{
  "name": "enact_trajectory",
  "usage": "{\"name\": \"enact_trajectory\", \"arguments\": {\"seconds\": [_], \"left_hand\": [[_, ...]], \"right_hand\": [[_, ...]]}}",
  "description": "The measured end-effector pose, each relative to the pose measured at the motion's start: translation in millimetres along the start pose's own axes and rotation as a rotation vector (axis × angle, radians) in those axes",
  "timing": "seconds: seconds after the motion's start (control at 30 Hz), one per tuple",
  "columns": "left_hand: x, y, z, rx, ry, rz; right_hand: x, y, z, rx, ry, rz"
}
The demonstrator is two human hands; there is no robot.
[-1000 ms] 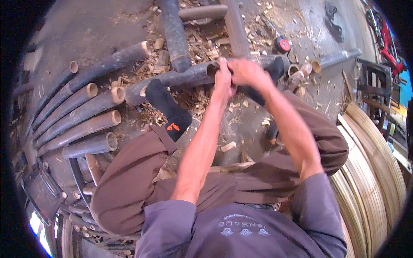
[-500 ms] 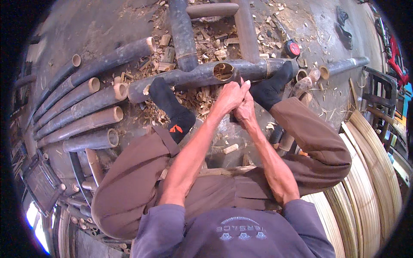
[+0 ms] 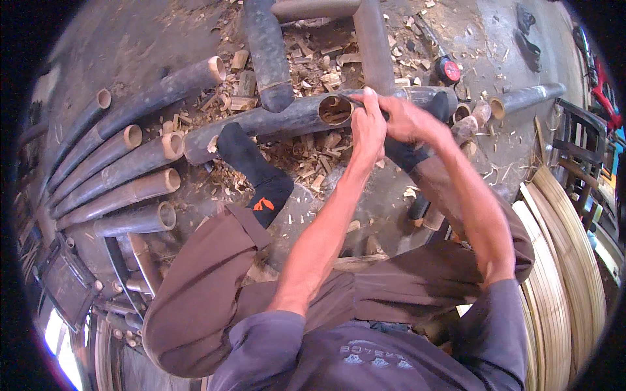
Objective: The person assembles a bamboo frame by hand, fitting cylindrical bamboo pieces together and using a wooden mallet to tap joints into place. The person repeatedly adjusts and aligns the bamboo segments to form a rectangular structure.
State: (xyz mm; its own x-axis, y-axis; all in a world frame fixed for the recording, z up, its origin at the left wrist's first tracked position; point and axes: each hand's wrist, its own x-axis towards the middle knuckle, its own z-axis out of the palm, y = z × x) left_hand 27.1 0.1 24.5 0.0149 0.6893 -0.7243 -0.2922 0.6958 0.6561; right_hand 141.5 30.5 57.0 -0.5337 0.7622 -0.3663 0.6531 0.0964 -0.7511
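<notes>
A thick dark bamboo pole [image 3: 270, 122] lies crosswise in front of me, with a round hole [image 3: 336, 110] cut in its upper side. Both hands meet at the hole's right edge. My right hand [image 3: 409, 120] is closed around a knife [image 3: 352, 100], whose thin dark blade points left over the opening. Upright beside it, my left hand [image 3: 369, 130] is closed too, its thumb raised against the blade; its curled fingers partly hide the knife. My black-socked left foot [image 3: 248, 153] rests against the pole, and the right foot [image 3: 440, 107] is partly behind my right forearm.
Several dark bamboo poles [image 3: 124, 176] fan out at left. Upright bamboo pieces with a crossbar [image 3: 316, 10] lie beyond the pole among wood chips [image 3: 319, 68]. A red tape measure [image 3: 447, 70] is at far right. Pale bamboo strips [image 3: 561, 280] lie near right.
My right hand has moved from just below the pole up and right, its forearm swinging outward. My left hand has shifted slightly right, closer to the hole. The knife blade now shows over the opening.
</notes>
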Motion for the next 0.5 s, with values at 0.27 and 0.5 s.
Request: {"name": "enact_trajectory", "arguments": {"seconds": [0.27,0.5], "left_hand": [[4,-36,-11,-0.048,0.145,0.05],[-42,-14,-62,0.77,0.15,0.16]], "right_hand": [[-9,-1,30,0.149,-0.009,-0.011],[-26,-29,119,0.697,0.228,0.099]]}}
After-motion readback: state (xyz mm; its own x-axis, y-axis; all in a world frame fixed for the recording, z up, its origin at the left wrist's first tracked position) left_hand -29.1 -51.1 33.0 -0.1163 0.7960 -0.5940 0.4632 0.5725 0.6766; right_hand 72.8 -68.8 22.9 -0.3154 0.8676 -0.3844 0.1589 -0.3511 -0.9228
